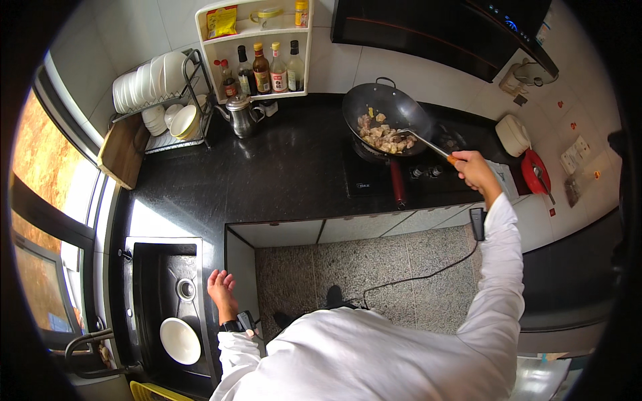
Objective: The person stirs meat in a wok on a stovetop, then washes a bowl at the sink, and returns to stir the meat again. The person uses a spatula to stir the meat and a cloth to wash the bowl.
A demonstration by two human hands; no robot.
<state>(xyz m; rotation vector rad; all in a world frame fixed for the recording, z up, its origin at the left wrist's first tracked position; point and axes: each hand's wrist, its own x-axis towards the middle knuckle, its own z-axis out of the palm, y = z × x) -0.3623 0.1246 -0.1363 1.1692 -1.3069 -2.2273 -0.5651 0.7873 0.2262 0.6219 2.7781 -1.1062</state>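
Observation:
My right hand [470, 169] grips the wooden end of a metal cooking spatula [427, 142]. The spatula's head lies among pieces of meat [385, 138] in a dark wok [391, 97]. The wok sits on the gas stove [368, 180], and its red handle [397, 184] points toward me over the counter's front edge. Down at the left, my left hand [222, 292] holds nothing, its fingers loosely curled and apart. It is beside the right rim of the black sink [200, 260], in which a white bowl [180, 341] lies.
A steel kettle [242, 118] stands on the black counter [281, 165], below a white shelf [253, 35] of several bottles. To its left are a dish rack [193, 85] and a wooden cutting board [122, 150]. A range hood [431, 35] overhangs the stove's back. A cable [426, 276] trails near the floor.

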